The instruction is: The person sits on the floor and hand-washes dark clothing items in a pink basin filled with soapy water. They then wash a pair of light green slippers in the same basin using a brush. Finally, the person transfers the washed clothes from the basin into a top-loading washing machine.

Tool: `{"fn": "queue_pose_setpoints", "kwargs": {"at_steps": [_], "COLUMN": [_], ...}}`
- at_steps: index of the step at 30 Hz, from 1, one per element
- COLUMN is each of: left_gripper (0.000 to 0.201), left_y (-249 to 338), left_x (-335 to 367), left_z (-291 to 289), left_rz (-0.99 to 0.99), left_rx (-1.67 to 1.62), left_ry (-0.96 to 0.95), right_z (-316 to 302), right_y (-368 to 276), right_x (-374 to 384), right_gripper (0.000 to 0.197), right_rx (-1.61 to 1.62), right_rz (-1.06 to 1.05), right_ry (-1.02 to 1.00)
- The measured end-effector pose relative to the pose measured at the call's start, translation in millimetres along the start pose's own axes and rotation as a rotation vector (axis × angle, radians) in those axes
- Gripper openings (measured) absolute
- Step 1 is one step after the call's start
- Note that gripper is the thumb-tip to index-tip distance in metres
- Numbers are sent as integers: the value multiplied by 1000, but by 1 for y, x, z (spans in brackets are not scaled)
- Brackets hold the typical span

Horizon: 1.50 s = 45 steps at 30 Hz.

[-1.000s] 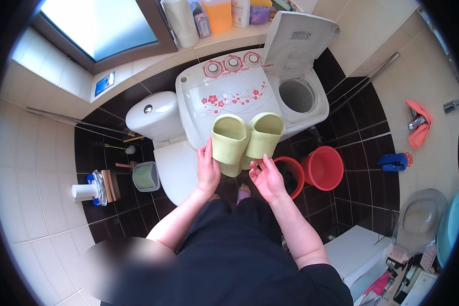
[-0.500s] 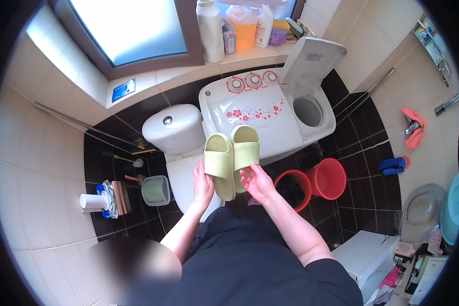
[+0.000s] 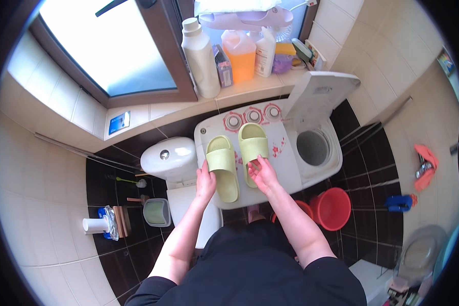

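As our left fingers (image 3: 205, 173) grip the left slipper (image 3: 224, 176), right fingers (image 3: 255, 172) the right slipper (image 3: 253, 146), near the washer's (image 3: 283, 177) front edge, we expect light, bendy foam; straps (image 3: 221, 160) hold best.

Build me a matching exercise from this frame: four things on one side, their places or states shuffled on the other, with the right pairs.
Things
1. Left hand
2. Orange jug
3. Right hand
4. White hinged lid

Places or states
A. At the green slipper farther from the toilet
B. Raised open
C. At the green slipper nearer the toilet
D. On the window ledge

Pairs: 1-C, 2-D, 3-A, 4-B
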State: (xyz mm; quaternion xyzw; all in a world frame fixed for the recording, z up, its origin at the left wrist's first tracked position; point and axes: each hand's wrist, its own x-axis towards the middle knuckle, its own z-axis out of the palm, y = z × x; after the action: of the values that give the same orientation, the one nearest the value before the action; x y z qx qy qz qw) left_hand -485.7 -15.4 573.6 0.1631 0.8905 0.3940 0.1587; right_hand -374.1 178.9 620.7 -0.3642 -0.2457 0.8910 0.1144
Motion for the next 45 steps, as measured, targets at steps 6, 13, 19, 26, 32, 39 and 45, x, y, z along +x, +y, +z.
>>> {"fn": "queue_pose_setpoints", "kwargs": {"at_steps": [6,13,19,26,32,39,45], "left_gripper": [57,61,62,58,57,50,55], "left_y": [34,40,40,-2,-52,-103,-134], "left_x": [74,91,78,78,98,146,197], "left_z": [31,57,45,-13,-93,-189,-252], "left_rz": [-56,-145,-194,-247,-258,-193,-66], "left_rx": [67,132,8,-123,-165,-135,160], "left_ry": [65,123,105,321,530,724,820], "right_z": [-5,-7,27,114,196,281,340], "right_y": [-52,-60,-46,-5,53,128,180], "right_x": [82,109,87,95,113,143,176], "right_gripper": [31,28,28,26,26,28,31], "right_rx": [-33,-57,-150,-403,-583,-727,-743], "right_rz": [40,169,225,328,343,347,345], "right_ry": [-13,-36,-86,-373,-550,-632,-668]}}
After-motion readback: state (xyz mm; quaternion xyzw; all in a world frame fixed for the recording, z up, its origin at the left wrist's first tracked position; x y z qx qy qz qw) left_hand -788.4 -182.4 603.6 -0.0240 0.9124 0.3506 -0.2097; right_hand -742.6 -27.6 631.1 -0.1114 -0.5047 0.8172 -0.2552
